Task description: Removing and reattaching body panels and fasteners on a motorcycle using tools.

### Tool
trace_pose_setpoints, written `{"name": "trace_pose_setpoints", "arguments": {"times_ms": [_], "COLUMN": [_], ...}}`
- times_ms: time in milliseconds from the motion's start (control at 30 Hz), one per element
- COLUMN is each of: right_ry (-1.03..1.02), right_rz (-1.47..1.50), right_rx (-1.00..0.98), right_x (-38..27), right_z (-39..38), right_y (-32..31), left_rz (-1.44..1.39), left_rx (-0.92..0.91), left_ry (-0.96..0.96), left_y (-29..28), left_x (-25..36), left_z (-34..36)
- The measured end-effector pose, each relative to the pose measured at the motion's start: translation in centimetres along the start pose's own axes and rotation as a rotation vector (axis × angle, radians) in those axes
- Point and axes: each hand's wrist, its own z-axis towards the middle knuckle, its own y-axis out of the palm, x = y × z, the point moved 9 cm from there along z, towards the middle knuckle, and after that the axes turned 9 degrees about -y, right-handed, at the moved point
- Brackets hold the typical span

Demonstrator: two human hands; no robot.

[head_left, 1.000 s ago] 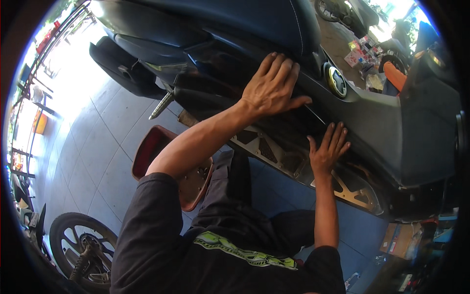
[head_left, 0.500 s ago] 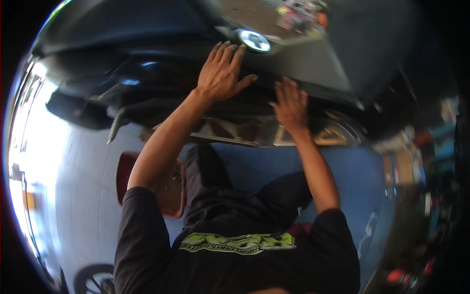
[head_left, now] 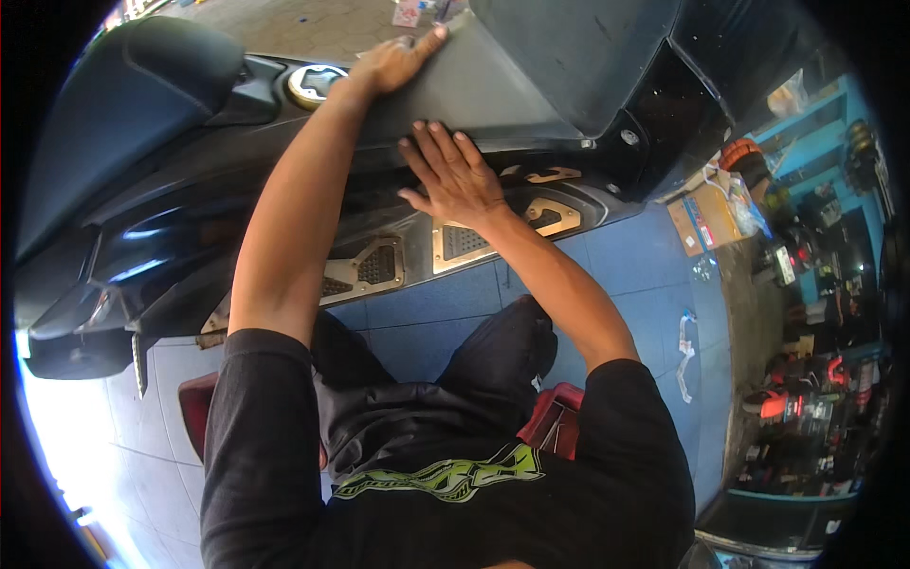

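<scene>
A dark scooter stands lengthwise across the view, its grey centre panel between the seat and the front body. My left hand reaches over this panel to its far edge. Its thumb stretches to the right along the top, while the other fingers are mostly hidden. On the near side, my right hand lies flat with spread fingers against the panel's dark lower flank. Beside my left forearm is the round metal-rimmed fuel cap. Gold-edged foot plates line the footboard below my right hand.
Blue floor tiles lie under my legs. A red seat-like piece shows beside my right hip. To the right stand a cardboard box and a blue shelf crowded with tools and parts. Paving shows beyond the scooter.
My left hand has moved from beside the fuel cap over to the panel's far edge. My right hand stays on the near flank with its fingers spread. The view has shifted and sharpened.
</scene>
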Motion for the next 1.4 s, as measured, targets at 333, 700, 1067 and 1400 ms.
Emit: {"name": "trace_pose_setpoints", "arguments": {"times_ms": [333,700,1067,1400], "right_ry": [-0.126,0.097,-0.013,-0.057], "right_rz": [-0.08,-0.256,-0.228,0.051], "right_rx": [0.121,0.147,0.287,0.183], "right_x": [-0.1,9.6,9.0,9.7], "right_z": [-1.2,-4.8,-5.7,-6.1], "right_y": [0.3,-4.9,-4.6,-5.6], "left_rz": [0.026,-0.106,-0.4,0.157], "left_rx": [0.084,-0.219,-0.224,0.143], "left_ry": [-0.067,-0.155,-0.065,0.091], "left_y": [0.6,2.1,3.3,1.7], "left_x": [-1.6,-0.2,1.6,-1.2], "left_z": [1.5,6.1,8.1,5.1]}}
